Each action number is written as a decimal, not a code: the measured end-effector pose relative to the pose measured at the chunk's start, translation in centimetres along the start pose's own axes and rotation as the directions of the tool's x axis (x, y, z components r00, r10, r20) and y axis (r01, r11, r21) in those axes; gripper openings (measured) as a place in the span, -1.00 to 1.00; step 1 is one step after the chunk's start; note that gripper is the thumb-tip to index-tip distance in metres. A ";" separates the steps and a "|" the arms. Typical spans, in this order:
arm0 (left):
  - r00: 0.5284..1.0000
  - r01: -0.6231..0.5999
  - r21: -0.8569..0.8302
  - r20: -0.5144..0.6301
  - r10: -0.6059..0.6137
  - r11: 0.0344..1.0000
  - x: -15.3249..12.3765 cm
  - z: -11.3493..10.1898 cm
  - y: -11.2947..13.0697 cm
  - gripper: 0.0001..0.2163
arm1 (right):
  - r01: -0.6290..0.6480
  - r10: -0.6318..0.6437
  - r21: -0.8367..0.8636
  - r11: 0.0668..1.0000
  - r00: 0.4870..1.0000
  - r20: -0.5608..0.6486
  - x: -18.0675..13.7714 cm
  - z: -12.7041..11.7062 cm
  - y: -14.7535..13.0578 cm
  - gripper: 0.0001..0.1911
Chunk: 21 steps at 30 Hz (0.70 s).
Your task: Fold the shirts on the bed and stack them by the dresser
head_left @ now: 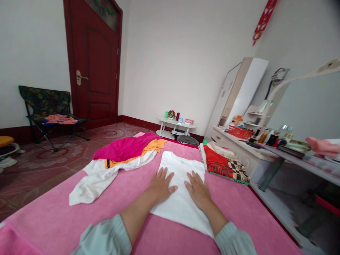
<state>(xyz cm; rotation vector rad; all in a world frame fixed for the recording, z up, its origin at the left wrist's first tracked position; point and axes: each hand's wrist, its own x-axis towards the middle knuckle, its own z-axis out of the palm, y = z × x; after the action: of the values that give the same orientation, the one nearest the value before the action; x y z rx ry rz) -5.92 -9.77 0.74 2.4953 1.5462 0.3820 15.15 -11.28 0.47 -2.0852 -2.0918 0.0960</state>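
A white shirt [178,202] lies folded into a long narrow shape on the pink bed cover [117,209]. My left hand [160,186] rests flat on its left side with the fingers spread. Palm down, my right hand [198,189] presses on the right side of the same shirt, fingers also apart. Neither hand grips anything. Left of the shirt sits a loose heap with a magenta garment [124,147] on top, an orange garment [154,146] under it and a white garment [92,184] trailing toward me. Folded red and checkered clothes [223,161] lie to the right.
A dressing table [233,138] with a red basket [240,132] and several bottles runs along the right. Beyond the bed stands a low white table [170,122]. A camouflage folding chair [45,102] holding clothes is near the dark red door [99,71].
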 end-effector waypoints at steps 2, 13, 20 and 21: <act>1.000 0.007 0.017 -0.007 -0.007 1.000 0.1 0.4 0.1 -0.34 | -0.003 0.002 0.002 1.000 1.000 0.009 0.2 -0.3 0.1 -0.37; 1.000 0.006 0.057 -0.011 -0.005 0.998 -0.1 0.0 0.5 -0.34 | 0.007 -0.008 0.062 0.998 1.000 0.006 0.1 -0.6 0.1 -0.39; 1.000 0.017 0.063 -0.005 -0.016 0.998 -0.1 0.0 0.6 -0.36 | 0.008 -0.009 0.064 0.998 1.000 0.006 0.4 -0.3 0.5 -0.39; 1.000 0.017 0.061 -0.005 -0.017 0.998 -0.1 0.0 0.6 -0.36 | 0.006 -0.007 0.068 0.998 1.000 0.010 0.4 -0.3 0.5 -0.39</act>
<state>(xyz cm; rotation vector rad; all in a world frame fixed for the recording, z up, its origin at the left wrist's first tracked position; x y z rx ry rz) -5.41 -10.10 0.92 2.5271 1.6030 0.3423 15.73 -10.88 0.68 -2.0431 -2.0706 0.1745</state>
